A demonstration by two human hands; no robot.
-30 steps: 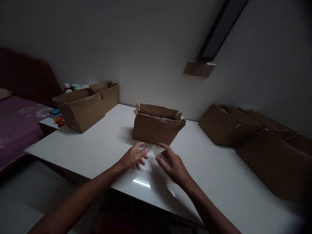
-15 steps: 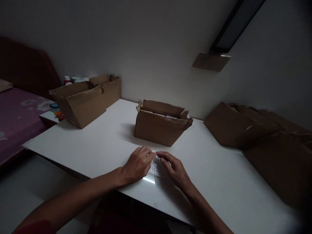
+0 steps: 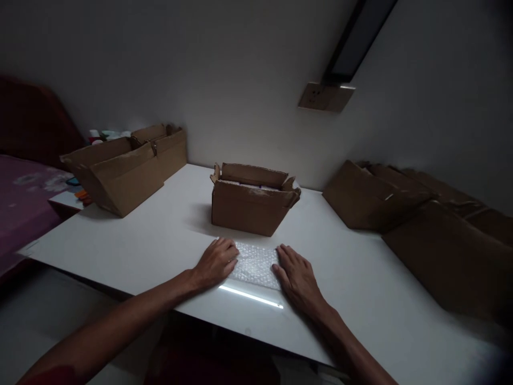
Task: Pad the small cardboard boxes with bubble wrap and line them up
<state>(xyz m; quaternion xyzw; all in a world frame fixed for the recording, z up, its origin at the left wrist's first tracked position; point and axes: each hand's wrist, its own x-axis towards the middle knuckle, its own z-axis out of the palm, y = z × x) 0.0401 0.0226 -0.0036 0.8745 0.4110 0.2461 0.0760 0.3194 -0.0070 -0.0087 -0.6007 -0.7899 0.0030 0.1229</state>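
A sheet of bubble wrap (image 3: 255, 263) lies flat on the white table (image 3: 160, 235) near its front edge. My left hand (image 3: 215, 262) rests palm down on the sheet's left end, fingers stretched out. My right hand (image 3: 297, 276) lies flat on its right end, fingers also extended. Just behind the sheet stands a small open cardboard box (image 3: 250, 199) with its flaps up; what is inside is hard to make out.
A larger open cardboard box (image 3: 120, 174) sits at the table's back left. Flattened cardboard boxes (image 3: 417, 219) lie stacked along the right side. A bed with a purple cover (image 3: 24, 192) is at far left. The room is dim.
My hands were close together over the middle of the bubble wrap; they have slid apart to its two ends, and the sheet now lies spread flat between them.
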